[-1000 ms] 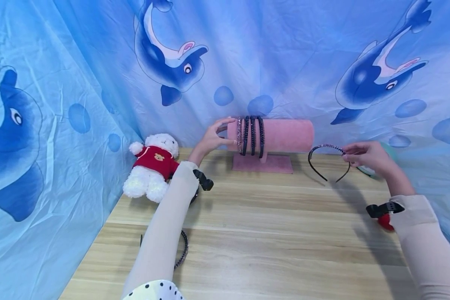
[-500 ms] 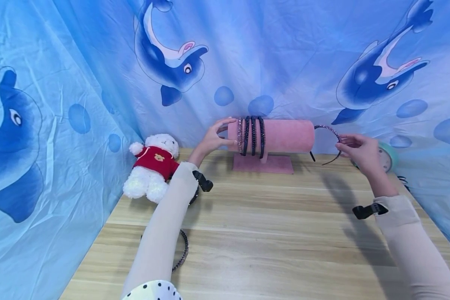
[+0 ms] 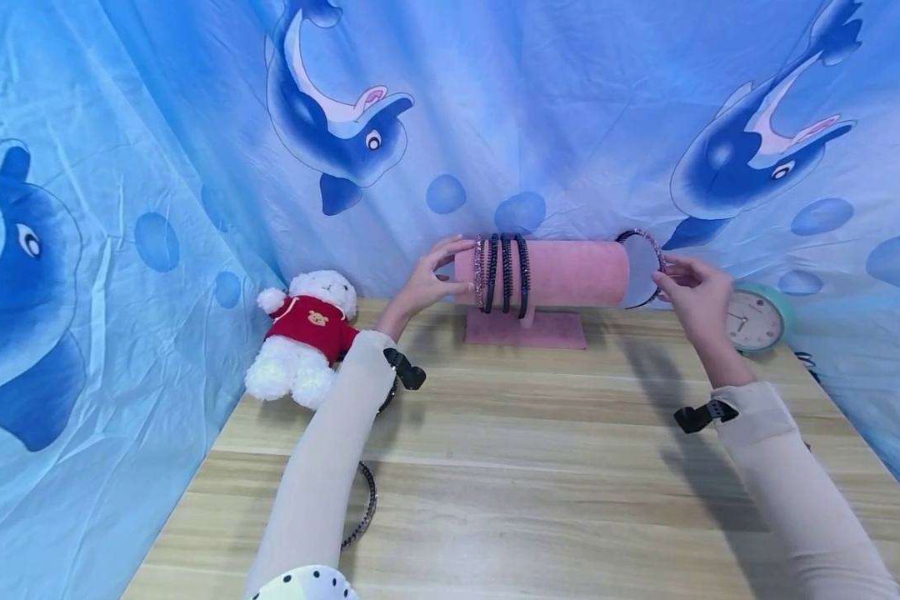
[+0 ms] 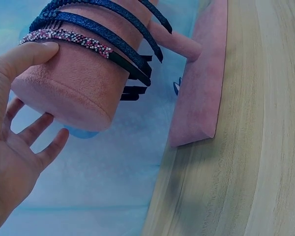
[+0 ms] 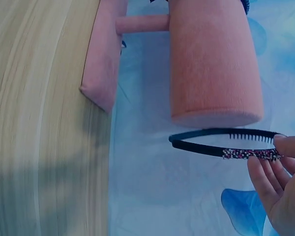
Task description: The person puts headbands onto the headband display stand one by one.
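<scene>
A sparkly headband [image 5: 236, 154] is just beside the pink stand's [image 3: 577, 273] right end, pinched by the right hand [image 3: 697, 293] between thumb and fingers, while the left hand [image 3: 423, 285], thumb and fingers wide apart, grips the left end.

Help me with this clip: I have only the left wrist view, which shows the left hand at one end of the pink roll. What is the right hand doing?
Observer: The right hand pinches a black headband by its speckled, beaded section.
Operator: Is that headband around the roll?
Observer: No. The right wrist view shows it just off the end of the pink roll, not around it.
Operator: Is anything close to that hand on its outer side?
Observer: Yes. In the head view, a round mint-green clock sits just to the right of it.
</scene>
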Demonstrator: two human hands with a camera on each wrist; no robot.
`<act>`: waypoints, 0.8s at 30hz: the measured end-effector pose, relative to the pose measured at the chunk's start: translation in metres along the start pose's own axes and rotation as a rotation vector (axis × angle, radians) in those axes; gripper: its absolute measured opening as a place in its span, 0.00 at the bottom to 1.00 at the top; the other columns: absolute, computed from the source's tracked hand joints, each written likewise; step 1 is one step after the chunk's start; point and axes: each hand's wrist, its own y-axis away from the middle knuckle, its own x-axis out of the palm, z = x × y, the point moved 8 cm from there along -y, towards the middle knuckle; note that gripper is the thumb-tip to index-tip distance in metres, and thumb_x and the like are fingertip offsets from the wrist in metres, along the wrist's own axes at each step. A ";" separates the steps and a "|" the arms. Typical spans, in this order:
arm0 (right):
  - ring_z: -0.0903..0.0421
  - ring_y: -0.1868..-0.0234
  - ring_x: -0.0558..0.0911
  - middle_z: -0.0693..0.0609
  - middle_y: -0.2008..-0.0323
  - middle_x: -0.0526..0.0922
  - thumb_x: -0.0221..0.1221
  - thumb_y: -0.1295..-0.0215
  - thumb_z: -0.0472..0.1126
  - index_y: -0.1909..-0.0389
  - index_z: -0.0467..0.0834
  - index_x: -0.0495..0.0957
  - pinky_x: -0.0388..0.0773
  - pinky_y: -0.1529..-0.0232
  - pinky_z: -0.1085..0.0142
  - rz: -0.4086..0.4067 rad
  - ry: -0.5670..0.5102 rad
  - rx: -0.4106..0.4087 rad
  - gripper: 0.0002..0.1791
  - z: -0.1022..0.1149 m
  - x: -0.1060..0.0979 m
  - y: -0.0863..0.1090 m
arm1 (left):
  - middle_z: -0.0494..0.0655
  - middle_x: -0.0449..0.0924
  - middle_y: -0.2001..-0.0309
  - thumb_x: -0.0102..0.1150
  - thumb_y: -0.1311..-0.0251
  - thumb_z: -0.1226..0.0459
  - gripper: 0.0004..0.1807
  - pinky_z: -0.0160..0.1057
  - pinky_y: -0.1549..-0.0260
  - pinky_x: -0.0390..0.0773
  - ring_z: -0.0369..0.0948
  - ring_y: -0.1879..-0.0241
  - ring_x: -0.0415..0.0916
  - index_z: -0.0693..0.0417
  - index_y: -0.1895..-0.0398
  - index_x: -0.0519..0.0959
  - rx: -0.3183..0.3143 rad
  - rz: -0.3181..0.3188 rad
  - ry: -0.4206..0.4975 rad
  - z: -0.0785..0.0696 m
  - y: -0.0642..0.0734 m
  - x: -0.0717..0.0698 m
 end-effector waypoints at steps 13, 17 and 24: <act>0.74 0.70 0.81 0.69 0.72 0.82 0.69 0.39 0.29 0.47 0.29 0.82 0.82 0.72 0.82 -0.025 0.032 -0.090 0.19 0.007 0.023 0.002 | 0.46 0.52 0.19 0.73 0.44 0.69 0.39 0.66 0.31 0.67 0.55 0.26 0.61 0.47 0.28 0.71 -0.002 -0.010 0.033 0.002 0.004 0.000; 0.75 0.70 0.81 0.70 0.71 0.82 0.69 0.38 0.31 0.48 0.29 0.82 0.82 0.71 0.81 0.021 0.057 -0.083 0.19 0.003 0.030 0.005 | 0.47 0.51 0.19 0.73 0.44 0.70 0.40 0.65 0.30 0.67 0.56 0.26 0.61 0.48 0.27 0.70 -0.021 -0.011 0.032 0.001 0.004 0.001; 0.78 0.70 0.80 0.53 0.65 0.88 0.70 0.38 0.36 0.48 0.34 0.84 0.80 0.69 0.83 0.038 0.187 -0.131 0.18 0.003 0.035 0.011 | 0.55 0.49 0.19 0.72 0.44 0.72 0.40 0.62 0.29 0.68 0.59 0.25 0.60 0.56 0.27 0.68 -0.034 0.011 0.039 -0.020 0.011 0.002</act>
